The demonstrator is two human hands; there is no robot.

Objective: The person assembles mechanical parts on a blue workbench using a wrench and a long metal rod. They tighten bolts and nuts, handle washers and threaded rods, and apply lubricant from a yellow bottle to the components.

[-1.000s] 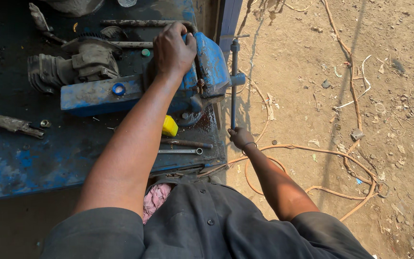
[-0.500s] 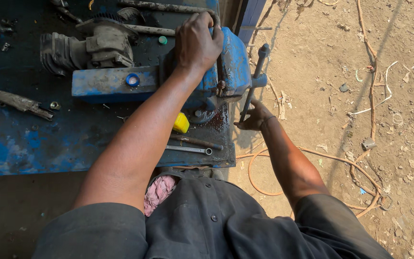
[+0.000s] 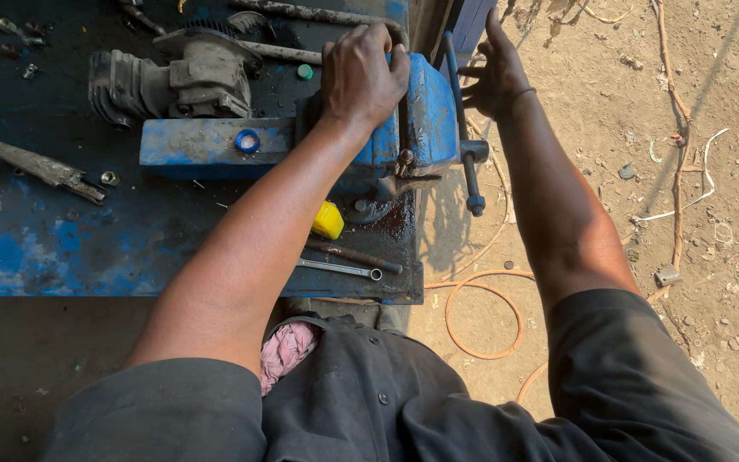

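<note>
A blue bench vise [image 3: 425, 120] is fixed at the right end of a worn blue workbench [image 3: 62, 248]. My left hand [image 3: 361, 73] lies curled over the top of the vise jaws and hides whatever sits between them. My right hand [image 3: 493, 73] is at the upper end of the vise handle [image 3: 464, 145], a steel bar standing nearly upright. Its thumb hooks by the bar and its fingers stretch upward.
A grimy finned engine part [image 3: 173, 77] lies behind the vise. A yellow cap [image 3: 328, 221], a thin spanner [image 3: 339, 269], a rusty blade [image 3: 36, 167] and loose nuts lie on the bench. An orange hose loop [image 3: 481, 316] lies on the dirt ground to the right.
My right hand has moved up from the lower end of the vise handle to its upper end, and the bar has swung more upright. My left hand stays on the vise.
</note>
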